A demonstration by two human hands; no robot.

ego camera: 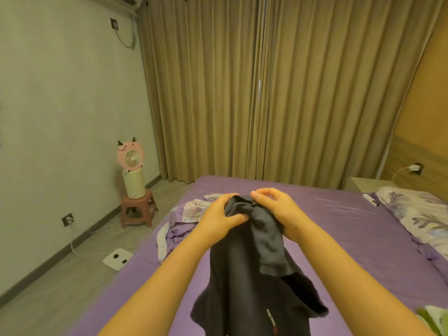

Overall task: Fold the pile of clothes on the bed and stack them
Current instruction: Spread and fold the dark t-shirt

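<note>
A dark garment (252, 267) with a grey inner lining and a zipper hangs in the air over the purple bed (339, 226). My left hand (221, 214) grips its bunched top edge from the left. My right hand (276, 209) holds the same top edge from the right, fingers curled over the cloth. The garment's lower part drops toward the bottom of the view. A green and white piece of clothing (434, 316) peeks in at the bottom right corner of the bed.
A crumpled floral quilt (179, 221) lies at the bed's far left edge. A floral pillow (417, 214) sits at the right, beside a nightstand (363, 184). On the floor stand a pink stool (138, 210) with a fan, and a white scale (118, 259). Curtains cover the far wall.
</note>
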